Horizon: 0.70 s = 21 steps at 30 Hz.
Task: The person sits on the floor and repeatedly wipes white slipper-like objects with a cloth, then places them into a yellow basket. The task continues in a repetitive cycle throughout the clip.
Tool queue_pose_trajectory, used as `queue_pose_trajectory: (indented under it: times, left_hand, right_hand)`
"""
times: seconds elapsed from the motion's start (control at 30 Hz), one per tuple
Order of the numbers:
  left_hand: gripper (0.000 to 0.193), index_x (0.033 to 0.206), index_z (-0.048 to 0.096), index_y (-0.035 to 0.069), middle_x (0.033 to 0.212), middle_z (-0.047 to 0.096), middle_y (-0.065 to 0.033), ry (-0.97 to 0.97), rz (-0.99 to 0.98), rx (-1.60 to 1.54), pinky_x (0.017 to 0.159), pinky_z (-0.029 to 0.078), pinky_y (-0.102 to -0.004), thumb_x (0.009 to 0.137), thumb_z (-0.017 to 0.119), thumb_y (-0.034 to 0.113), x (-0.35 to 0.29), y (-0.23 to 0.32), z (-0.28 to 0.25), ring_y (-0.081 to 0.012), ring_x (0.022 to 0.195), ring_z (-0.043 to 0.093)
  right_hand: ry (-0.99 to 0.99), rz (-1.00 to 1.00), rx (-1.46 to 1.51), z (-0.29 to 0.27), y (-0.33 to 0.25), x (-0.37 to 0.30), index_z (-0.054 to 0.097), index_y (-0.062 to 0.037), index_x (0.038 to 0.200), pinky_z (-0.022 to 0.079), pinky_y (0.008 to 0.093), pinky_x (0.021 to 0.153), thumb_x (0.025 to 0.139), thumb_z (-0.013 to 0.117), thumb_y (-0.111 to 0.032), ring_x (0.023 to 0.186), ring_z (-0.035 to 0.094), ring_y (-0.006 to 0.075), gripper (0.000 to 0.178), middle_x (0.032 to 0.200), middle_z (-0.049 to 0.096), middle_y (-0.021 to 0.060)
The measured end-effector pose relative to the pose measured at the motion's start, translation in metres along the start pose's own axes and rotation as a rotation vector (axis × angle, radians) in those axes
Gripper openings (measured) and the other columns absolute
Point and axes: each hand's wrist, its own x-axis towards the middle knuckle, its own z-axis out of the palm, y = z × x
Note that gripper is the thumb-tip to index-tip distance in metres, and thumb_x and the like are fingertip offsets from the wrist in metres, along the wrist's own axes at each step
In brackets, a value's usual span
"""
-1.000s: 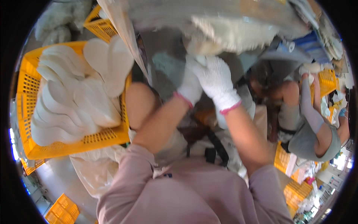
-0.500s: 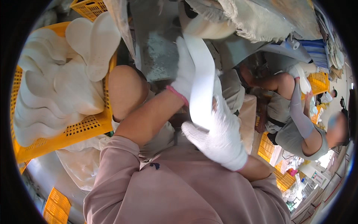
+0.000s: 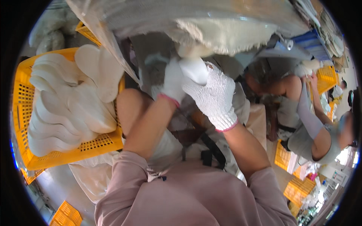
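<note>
A white foam shoe sole point(image 3: 194, 70) is held between my gloved hands, its far end against or just below a pale rounded part point(image 3: 193, 50) that looks like a wheel, half hidden under a frayed cloth. My right hand point(image 3: 215, 96), in a white knit glove with a pink cuff, closes over the near end and right side of the sole. My left hand point(image 3: 174, 80), gloved likewise, grips its left side; motion blurs those fingers. Most of the sole is covered by the hands.
A yellow crate point(image 3: 71, 152) at my left is piled with white soles point(image 3: 64, 101). Frayed cloth point(image 3: 222, 35) and plastic sheeting point(image 3: 151, 15) hang over the far side. At right a seated co-worker point(image 3: 313, 139) handles a pale piece. More yellow crates point(image 3: 299, 188) stand beyond.
The sole was held lengthwise with its broad face showing; now it points away from me, foreshortened. My right hand has moved away from me, and its forearm now shows. The view has shifted.
</note>
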Motion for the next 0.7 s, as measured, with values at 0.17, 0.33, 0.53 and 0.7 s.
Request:
queue_pose_trajectory:
  times: [0.17,0.33,0.53,0.7]
  left_hand:
    - [0.026,0.115,0.062,0.005,0.107,0.07,-0.0086,0.04,-0.059,-0.578,0.091,0.054,-0.0353,0.11,0.05,0.027,0.0,-0.017,0.013,-0.0209,0.099,0.067]
    - [0.045,0.12,0.066,0.003,0.108,0.075,-0.0143,-0.136,-0.234,-0.608,0.092,0.06,-0.044,0.108,0.049,0.043,0.001,-0.022,0.01,-0.0318,0.096,0.074]
    - [0.035,0.115,0.07,0.006,0.107,0.075,-0.009,-0.159,-0.087,-0.637,0.072,0.058,-0.0399,0.108,0.056,0.037,-0.001,-0.017,0.01,-0.024,0.083,0.072]
    - [0.057,0.132,0.064,0.008,0.117,0.07,-0.0135,-0.05,-0.124,-0.873,0.093,0.055,-0.0451,0.109,0.04,0.055,0.026,-0.007,0.021,-0.0313,0.105,0.067]
  right_hand:
    - [-0.023,0.043,0.099,0.02,0.005,0.02,0.078,-0.0043,0.098,0.06,0.0439,0.075,0.081,0.088,-0.036,0.083,0.075,0.0381,0.038,0.092,0.077,0.0174]
    - [-0.057,0.26,0.278,0.001,0.007,0.003,0.077,-0.0009,0.112,0.061,0.0444,0.079,0.083,0.086,-0.048,0.089,0.076,0.0377,0.056,0.097,0.077,0.0213]
    - [-0.38,0.168,-0.017,-0.055,-0.037,-0.008,0.067,0.0002,0.12,0.057,0.0476,0.086,0.082,0.078,-0.026,0.099,0.071,0.0431,0.048,0.103,0.073,0.0249]
    - [-0.349,0.095,-0.234,-0.044,-0.043,-0.018,0.07,-0.0064,0.095,0.057,0.0523,0.068,0.08,0.072,-0.019,0.072,0.07,0.0413,0.019,0.08,0.069,0.0183]
